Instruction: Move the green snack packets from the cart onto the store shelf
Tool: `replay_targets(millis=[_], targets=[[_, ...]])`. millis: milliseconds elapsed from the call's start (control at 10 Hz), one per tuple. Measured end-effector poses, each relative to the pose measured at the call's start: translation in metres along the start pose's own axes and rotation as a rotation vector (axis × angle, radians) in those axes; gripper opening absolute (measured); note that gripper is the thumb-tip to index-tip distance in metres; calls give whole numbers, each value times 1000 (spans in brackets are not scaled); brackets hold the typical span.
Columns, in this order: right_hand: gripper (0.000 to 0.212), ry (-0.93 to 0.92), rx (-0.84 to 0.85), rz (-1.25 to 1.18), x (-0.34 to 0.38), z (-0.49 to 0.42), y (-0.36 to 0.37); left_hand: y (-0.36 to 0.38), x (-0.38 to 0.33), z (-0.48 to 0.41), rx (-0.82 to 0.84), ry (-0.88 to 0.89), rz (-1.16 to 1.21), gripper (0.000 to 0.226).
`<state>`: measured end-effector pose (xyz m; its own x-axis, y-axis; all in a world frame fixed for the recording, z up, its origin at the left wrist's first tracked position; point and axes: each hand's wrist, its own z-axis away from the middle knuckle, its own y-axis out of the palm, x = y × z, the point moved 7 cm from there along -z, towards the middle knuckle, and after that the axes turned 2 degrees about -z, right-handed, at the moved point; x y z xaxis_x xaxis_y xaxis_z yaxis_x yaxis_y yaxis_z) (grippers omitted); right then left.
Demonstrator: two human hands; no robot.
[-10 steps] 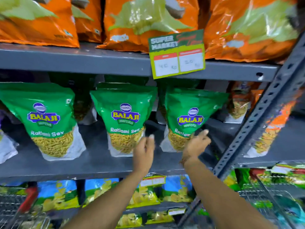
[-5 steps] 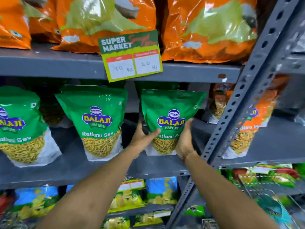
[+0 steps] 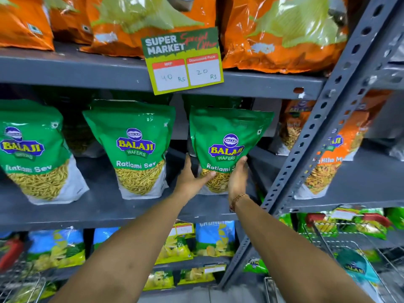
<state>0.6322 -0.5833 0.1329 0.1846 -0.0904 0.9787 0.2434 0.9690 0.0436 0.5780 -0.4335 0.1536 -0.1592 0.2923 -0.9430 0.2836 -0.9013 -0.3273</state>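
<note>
Three green Balaji Ratlami Sev packets stand upright in a row on the grey middle shelf (image 3: 98, 206). The right packet (image 3: 227, 136) is gripped near its base by both hands. My left hand (image 3: 192, 176) wraps its lower left corner, thumb across the front. My right hand (image 3: 237, 178) presses its lower right side. The middle packet (image 3: 133, 147) and the left packet (image 3: 30, 149) stand free. More green packets sit dimly behind them. A wire cart (image 3: 349, 254) at the lower right holds a teal packet (image 3: 354, 267).
A slanted grey perforated upright (image 3: 317, 136) runs just right of my hands. Orange packets (image 3: 282, 33) fill the top shelf, with a price tag (image 3: 183, 62) hanging from its edge. Orange packets (image 3: 323, 167) stand on the neighbouring shelf. Blue and yellow packets (image 3: 214, 237) sit below.
A second ago both hands hovered open in front of the right packet. They closed in on its lower sides and now grip it more firmly near the base. The view shifted.
</note>
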Motion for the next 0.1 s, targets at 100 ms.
replay_targets(millis=[100], targets=[[63,-93,-114,84,7,34,-9,-30,-10,18,-254,250,-122,73]])
